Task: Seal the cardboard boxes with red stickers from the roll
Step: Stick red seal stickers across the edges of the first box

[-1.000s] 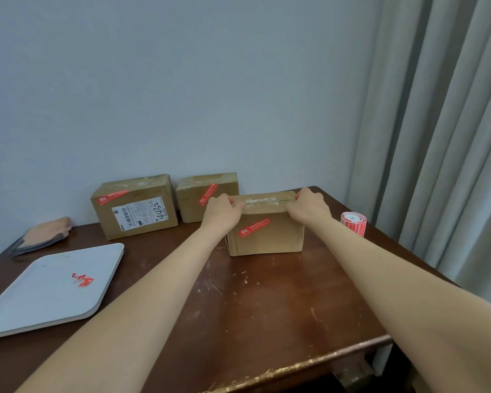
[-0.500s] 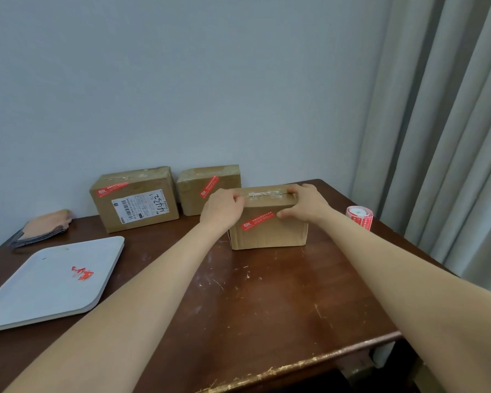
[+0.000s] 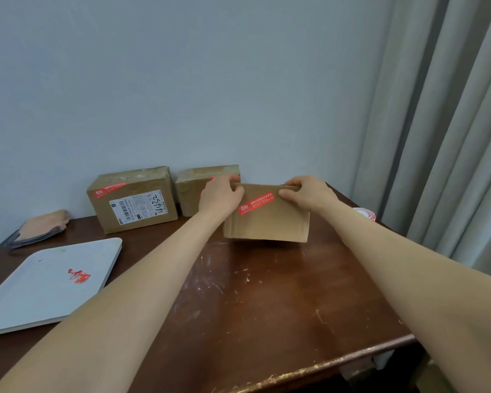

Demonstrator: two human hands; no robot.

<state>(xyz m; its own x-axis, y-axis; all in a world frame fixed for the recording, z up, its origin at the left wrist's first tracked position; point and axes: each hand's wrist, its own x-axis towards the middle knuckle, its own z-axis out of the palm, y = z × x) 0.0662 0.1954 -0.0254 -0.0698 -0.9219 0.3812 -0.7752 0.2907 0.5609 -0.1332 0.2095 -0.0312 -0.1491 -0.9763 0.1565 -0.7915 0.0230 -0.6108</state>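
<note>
since half a second ago the small brown cardboard box (image 3: 267,219) has come up off the dark brown wooden table (image 3: 267,307); earlier its base sat flat on the wood, now a shadow shows beneath its lower edge and its top leans toward the camera. left hand (image 3: 220,194) is clamped on the box's upper left corner, thumb on the near face and fingers curled over the top edge. right hand (image 3: 309,194) is clamped on the upper right corner in the same way. a red rectangular sticker (image 3: 255,203) with white print runs aslant across the near face between the two hands.

behind, against the pale wall, stand two more boxes: a larger brown cardboard box with a white shipping label (image 3: 133,199) and a red sticker at its top left, and a smaller brown cardboard box (image 3: 201,182) partly hidden by the left hand. the red and white sticker roll (image 3: 366,214) peeks out past the right forearm near the table's right edge. a flat white tray (image 3: 26,293) at left carries a crumpled red scrap (image 3: 79,276). beyond it lies a folded tan cloth (image 3: 40,228).
</note>
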